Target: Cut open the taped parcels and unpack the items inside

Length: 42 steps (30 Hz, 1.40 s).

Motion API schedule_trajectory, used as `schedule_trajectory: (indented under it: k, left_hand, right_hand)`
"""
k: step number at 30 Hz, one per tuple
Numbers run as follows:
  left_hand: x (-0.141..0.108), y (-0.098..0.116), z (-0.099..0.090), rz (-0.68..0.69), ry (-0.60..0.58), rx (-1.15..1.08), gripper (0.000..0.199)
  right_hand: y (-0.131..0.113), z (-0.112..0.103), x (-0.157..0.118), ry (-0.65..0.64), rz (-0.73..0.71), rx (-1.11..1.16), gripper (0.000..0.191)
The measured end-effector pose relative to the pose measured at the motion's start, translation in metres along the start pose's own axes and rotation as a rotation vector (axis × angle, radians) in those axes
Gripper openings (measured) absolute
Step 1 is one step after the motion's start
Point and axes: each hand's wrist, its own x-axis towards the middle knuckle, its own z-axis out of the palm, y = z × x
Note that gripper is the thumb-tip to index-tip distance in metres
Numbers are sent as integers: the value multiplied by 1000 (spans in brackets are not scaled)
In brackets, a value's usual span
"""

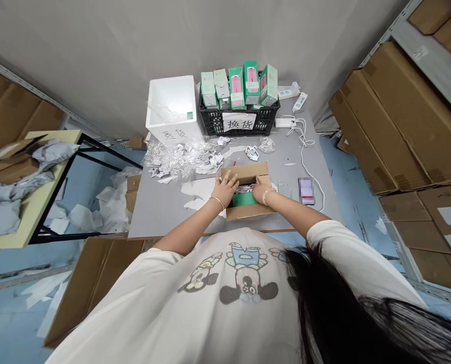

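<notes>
the open cardboard box (248, 212) lies on the grey table (153, 222) straight ahead of the torso, its long axis running across the view – both hands are over it; the left hand (224, 188), flat with fingers spread, rests on the box's left edge, holding nothing that shows; the right hand (262, 191), half curled, dips into the opening just beside a green item (243, 199); whether it has hold of anything i cannot tell; the left forearm (195, 222) and right forearm (294, 212) angle in from the near side.
</notes>
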Motion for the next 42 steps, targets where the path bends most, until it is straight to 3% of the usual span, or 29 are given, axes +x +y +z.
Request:
schedule_trajectory:
  k: [2, 4, 7, 11, 15, 18, 21, 22, 24, 28, 31, 35, 42]
  left_hand:
    - [-5, -8, 1, 40, -97, 23, 57]
    - [-10, -14, 6, -24, -159, 30, 58]
    - [-18, -17, 20, -101, -157, 49, 81]
    - [-30, -18, 38, -103, -133, 41, 124]
    - [-33, -20, 48, -105, -86, -17, 136]
    - [-32, -20, 49, -105, -65, -38, 133]
    - [-33, -17, 48, -103, -59, -40, 124]
    - [-35, -15, 48, -101, -56, -43, 118]
    - [-41, -11, 50, -96, -42, -49, 98]
    - [-56, -2, 57, -129, -6, -55, 63]
    - [-63, 4, 61, -159, 5, -58, 56]
    - [-62, 6, 62, -183, 11, -72, 54]
    - [-62, 5, 70, -185, 35, -100, 56]
  right_hand:
    - [8, -2, -6, 38, -41, -59, 28]
    - [20, -3, -22, 117, -55, -41, 33]
    - [48, -1, -53, 190, 73, 10, 53]
    - [84, 16, -84, 89, 254, 35, 94]
    - [89, 33, -88, -31, 256, 121, 106]
    - [67, 23, -79, -53, 366, 123, 100]
    - [30, -5, -62, 172, 431, 42, 71]
    - [17, -14, -54, 262, 377, 24, 63]
    - [-9, -26, -33, 306, 183, 22, 48]
    - [-39, -20, 16, 110, -63, -5, 38]
    - [-39, -3, 42, -102, -85, -28, 52]
    - [-17, 12, 46, -307, 64, -114, 59]
    - [18, 24, 22, -288, 79, -209, 75]
